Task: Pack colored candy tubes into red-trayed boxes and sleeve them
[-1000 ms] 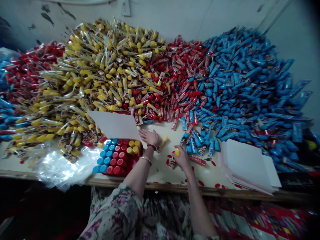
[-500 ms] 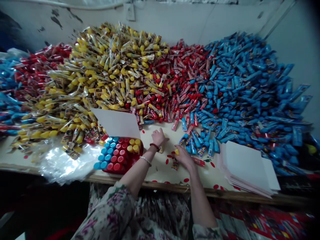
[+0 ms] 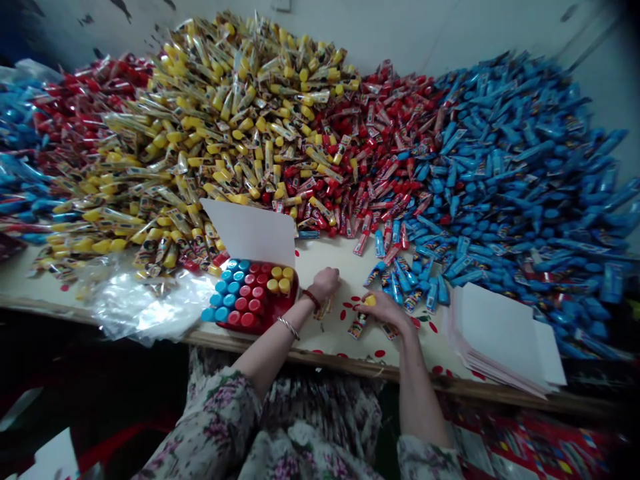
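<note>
My right hand (image 3: pixel 387 311) is closed on a yellow-capped tube (image 3: pixel 369 301), whose wrapped tail points down toward the table. Under my left hand (image 3: pixel 326 283), its fingers curled, small clear-wrapped tubes (image 3: pixel 325 308) stick out; their caps are hidden. Left of it stands a red box (image 3: pixel 270 313) with its white lid flap (image 3: pixel 255 233) raised. Inside are rows of blue caps, red caps and several yellow caps at the back right, with bare red space in front of these. Another wrapped tube (image 3: pixel 389 331) lies beneath my right hand.
Behind are heaps of yellow-capped tubes (image 3: pixel 240 133), red tubes (image 3: pixel 380 133) and blue tubes (image 3: pixel 520 167) against the wall. White card sheets (image 3: pixel 500 333) are stacked at right. A clear plastic bag (image 3: pixel 150 303) lies left of the box, near the table edge (image 3: pixel 345 363).
The view has shifted, so the scene sits slightly right and the heaps higher. My left hand's fingers are more curled in, and more of the tubes under it shows. The right hand keeps the yellow-capped tube.
</note>
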